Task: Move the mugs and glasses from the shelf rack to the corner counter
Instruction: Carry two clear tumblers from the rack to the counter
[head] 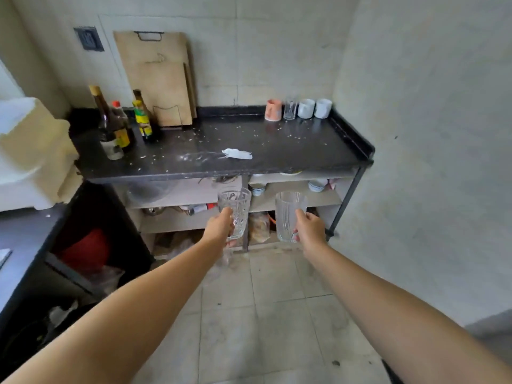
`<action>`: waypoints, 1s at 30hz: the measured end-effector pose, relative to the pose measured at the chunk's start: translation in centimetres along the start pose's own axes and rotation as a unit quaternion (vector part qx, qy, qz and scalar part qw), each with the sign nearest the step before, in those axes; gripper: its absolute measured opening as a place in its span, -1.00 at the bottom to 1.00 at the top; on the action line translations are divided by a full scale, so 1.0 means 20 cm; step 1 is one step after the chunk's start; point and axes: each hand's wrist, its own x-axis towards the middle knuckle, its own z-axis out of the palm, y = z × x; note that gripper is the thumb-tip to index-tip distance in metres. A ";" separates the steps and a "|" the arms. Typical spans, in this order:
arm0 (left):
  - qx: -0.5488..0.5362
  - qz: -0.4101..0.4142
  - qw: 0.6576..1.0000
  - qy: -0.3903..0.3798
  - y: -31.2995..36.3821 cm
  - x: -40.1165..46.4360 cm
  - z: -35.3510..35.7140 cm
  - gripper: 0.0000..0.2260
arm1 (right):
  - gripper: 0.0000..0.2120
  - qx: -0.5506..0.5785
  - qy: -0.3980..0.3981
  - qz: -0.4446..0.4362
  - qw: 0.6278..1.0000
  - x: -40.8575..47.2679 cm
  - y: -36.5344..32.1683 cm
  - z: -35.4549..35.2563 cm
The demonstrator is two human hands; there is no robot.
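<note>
At the far left of the dark counter (194, 151) stands a cluster of sauce and oil bottles (122, 126), and behind them two wooden cutting boards (158, 81) lean upright against the tiled wall. A scrap of white paper (237, 153) lies near the middle of the counter, among scattered crumbs.

Further right, in the back corner against the wall, four vessels already stand in a row: a pink mug (273, 110), a clear glass (290, 109) just beside it, then two white mugs (314, 108) side by side. By that row, a good part of the moving appears done.

In front of the counter and below its top edge, both arms are stretched forward. The left hand (220, 227) has its fingers curled round a cut-pattern glass (235, 212), held upright by its lower half. The right hand (310, 227) grips a ribbed glass (289, 214) in the same way, also upright, with its rim just below the counter's front edge. The two glasses are apart from each other and touch nothing but the hands.

These two are in transit, not yet set down. What remains for them is to lift them over the counter edge and place them beside the row in the corner, where bare counter shows in front of and to the left of the mugs. The shelf rack they come from is not in view, so whether more mugs or glasses wait there cannot be told.
</note>
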 end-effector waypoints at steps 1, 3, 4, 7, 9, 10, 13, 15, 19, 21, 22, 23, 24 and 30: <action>0.000 -0.007 1.000 -0.012 0.03 0.07 0.04 -0.80 | -0.71 0.012 0.006 0.010 1.000 0.05 -0.01 -0.01; -0.011 -0.013 0.999 -0.036 0.09 0.19 0.14 -0.78 | -0.72 0.027 0.022 0.024 0.999 0.16 -0.03 -0.04; -0.011 -0.015 0.999 -0.046 0.11 0.23 0.19 -0.77 | -0.72 0.025 0.030 0.028 0.999 0.21 -0.04 -0.05; 0.012 -0.008 0.997 -0.078 0.19 0.40 0.37 -0.79 | -0.70 0.016 0.061 0.029 0.998 0.41 -0.09 -0.10; 0.027 -0.006 0.994 -0.101 0.27 0.53 0.50 -0.78 | -0.72 0.019 0.078 0.043 0.996 0.59 -0.14 -0.12; 0.030 -0.004 0.994 -0.108 0.30 0.60 0.56 -0.76 | -0.73 0.027 0.084 0.049 0.995 0.68 -0.15 -0.13; 0.036 -0.003 0.992 -0.120 0.42 0.83 0.74 -0.72 | -0.76 0.038 0.092 0.054 0.994 0.98 -0.22 -0.15; 0.036 0.002 0.991 -0.129 0.50 0.99 0.86 -0.74 | -0.75 0.047 0.089 0.053 0.993 1.18 -0.28 -0.17; 0.033 0.012 0.991 -0.128 0.72 1.30 1.09 -0.70 | -0.73 0.025 0.093 0.042 0.994 1.61 -0.43 -0.21; 0.029 0.006 0.992 -0.122 0.81 1.41 1.16 -0.69 | -0.71 0.012 0.094 0.035 0.995 1.76 -0.50 -0.23; 0.024 -0.002 0.992 -0.122 0.85 1.47 1.20 -0.70 | -0.71 0.012 0.092 0.034 0.995 1.84 -0.52 -0.23; 0.020 -0.008 0.992 -0.121 0.89 1.56 1.24 -0.70 | -0.70 0.010 0.092 0.033 0.995 1.95 -0.55 -0.23; 0.021 -0.015 0.992 -0.122 0.92 1.63 1.28 -0.69 | -0.69 0.006 0.091 0.036 0.995 2.03 -0.56 -0.23; 0.030 -0.024 0.990 -0.137 1.15 2.10 1.54 -0.64 | -0.71 0.053 0.097 0.053 0.992 2.55 -0.69 -0.18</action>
